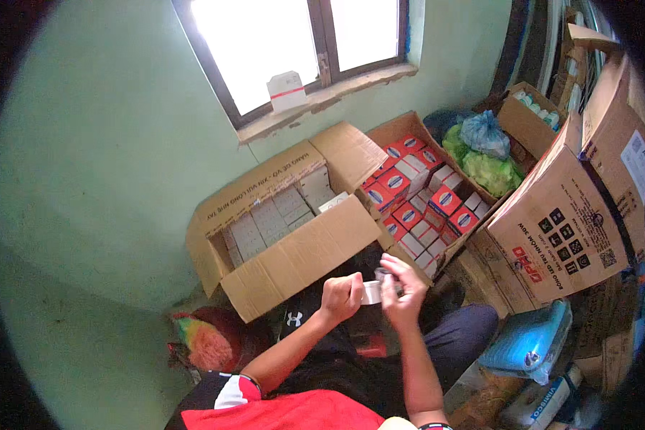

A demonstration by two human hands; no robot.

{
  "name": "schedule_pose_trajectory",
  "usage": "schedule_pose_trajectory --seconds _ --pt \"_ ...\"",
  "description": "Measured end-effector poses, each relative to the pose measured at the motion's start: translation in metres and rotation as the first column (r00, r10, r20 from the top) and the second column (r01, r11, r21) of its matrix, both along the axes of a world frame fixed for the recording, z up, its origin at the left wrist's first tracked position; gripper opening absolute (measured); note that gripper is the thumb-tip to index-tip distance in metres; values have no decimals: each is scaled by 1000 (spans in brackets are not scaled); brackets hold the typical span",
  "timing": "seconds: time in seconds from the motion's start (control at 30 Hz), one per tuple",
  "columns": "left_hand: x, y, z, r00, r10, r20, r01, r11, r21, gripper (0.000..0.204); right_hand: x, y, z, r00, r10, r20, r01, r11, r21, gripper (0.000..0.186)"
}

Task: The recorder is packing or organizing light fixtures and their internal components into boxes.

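Your two hands meet over your lap on a small white cylindrical object (371,292), possibly a tape roll or a bulb part; its exact kind cannot be told. Your left hand (341,296) is curled closed around its left end. Your right hand (403,290) wraps its right side, fingers (408,272) arched over the top and thumb below, so the object sits between both palms, touching each. A darker piece just beside your right fingertips is too blurred to name.

Directly beyond your hands stands an open cardboard carton (294,261), its near flap folded down toward you, just beyond your knuckles. Inside it lie rows of small grey-white boxes (272,215). To its right, touching it, a second open carton (408,129) holds red-and-white boxes (417,197) packed in rows.

Farther right, a large printed cardboard box (562,215) leans beside your right knee, with a smaller open box (527,118) behind it. Green and blue plastic bags (484,154) fill the corner between them. A blue plastic-wrapped pack (530,344) lies near your right leg. A multicoloured duster (204,344) rests on the floor at your left. A white box (287,89) stands on the window sill (330,97) above.
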State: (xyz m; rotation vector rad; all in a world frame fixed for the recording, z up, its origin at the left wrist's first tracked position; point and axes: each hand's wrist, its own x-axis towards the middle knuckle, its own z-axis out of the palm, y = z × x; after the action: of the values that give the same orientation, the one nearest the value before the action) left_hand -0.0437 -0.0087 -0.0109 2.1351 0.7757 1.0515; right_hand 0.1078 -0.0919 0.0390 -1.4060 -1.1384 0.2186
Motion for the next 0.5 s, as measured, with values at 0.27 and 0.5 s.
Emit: schedule_pose_trajectory --seconds 0.27,0.5 --pt "15 12 15 1000 -2 8 1 995 101 42 0 5 2 997 20 81 -30 992 121 24" --pt "18 14 12 994 -37 98 38 999 -1 46 -6 8 1 989 54 136 -69 992 106 26"
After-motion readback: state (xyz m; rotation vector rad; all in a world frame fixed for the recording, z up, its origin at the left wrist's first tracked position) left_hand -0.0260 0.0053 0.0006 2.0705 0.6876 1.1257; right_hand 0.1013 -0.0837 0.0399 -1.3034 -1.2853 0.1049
